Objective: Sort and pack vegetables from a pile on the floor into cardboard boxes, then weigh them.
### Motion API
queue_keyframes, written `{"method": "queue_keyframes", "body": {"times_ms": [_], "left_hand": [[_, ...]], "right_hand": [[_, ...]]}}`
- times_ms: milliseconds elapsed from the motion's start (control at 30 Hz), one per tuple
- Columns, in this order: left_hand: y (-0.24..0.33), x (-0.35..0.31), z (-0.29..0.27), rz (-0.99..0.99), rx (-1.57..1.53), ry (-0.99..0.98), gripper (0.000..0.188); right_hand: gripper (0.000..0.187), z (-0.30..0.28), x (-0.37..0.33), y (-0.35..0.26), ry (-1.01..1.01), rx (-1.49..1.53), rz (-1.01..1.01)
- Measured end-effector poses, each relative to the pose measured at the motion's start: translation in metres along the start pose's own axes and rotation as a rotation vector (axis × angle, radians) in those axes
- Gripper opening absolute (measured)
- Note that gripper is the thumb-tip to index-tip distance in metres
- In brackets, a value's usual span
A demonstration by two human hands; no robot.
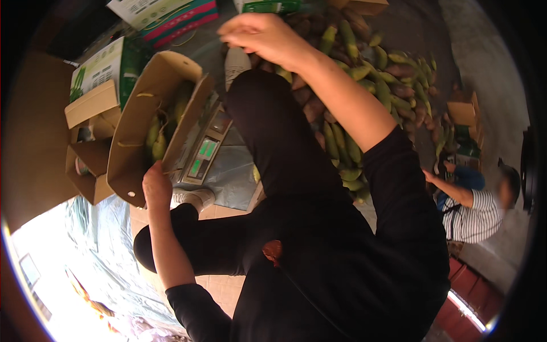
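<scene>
An open cardboard box [126, 137] leans at the left, with several long green fruits or vegetables [156, 139] inside. My left hand [157, 185] is closed at the near edge of this box, its fingertips on the cardboard. Farther forward, my right hand [256, 35] is raised above a light shoe [236, 65]. Its fingers are loosely bent and somewhat blurred, with nothing visible in them. Beneath my right forearm spreads a large heap of green and brown elongated produce [387, 85]. Between the box and my knee sits a scale [205, 149] with a lit green display.
Printed green-and-white cartons [99, 68] stand at the far left, near a smaller open carton [91, 171]. Clear plastic sheeting [108, 245] lies at the lower left. Right of the heap, a person in a striped shirt [478, 216] works near another carton [464, 114].
</scene>
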State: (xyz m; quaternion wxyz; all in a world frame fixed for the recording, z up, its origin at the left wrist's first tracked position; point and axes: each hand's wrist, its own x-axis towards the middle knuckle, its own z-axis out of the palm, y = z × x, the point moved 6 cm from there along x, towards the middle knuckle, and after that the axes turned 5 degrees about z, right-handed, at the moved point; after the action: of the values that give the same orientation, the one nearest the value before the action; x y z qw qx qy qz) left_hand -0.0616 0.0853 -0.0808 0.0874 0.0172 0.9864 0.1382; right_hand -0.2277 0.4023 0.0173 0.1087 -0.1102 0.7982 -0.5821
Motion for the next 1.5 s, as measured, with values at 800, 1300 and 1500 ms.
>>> {"method": "queue_keyframes", "body": {"times_ms": [800,1300,1500], "left_hand": [[0.012,0.001,-0.007,-0.048,-0.102,-0.051,0.023],[0.009,-0.001,-0.016,-0.148,-0.093,-0.029,0.019],[0.013,-0.001,-0.014,-0.144,-0.099,-0.033,0.022]], "right_hand": [[0.026,-0.127,-0.417,0.399,0.459,-0.757,1.170],[0.089,-0.156,-0.379,0.379,0.416,-0.625,1.333],[0.068,-0.155,-0.388,0.370,0.515,-0.787,1.346]]}}
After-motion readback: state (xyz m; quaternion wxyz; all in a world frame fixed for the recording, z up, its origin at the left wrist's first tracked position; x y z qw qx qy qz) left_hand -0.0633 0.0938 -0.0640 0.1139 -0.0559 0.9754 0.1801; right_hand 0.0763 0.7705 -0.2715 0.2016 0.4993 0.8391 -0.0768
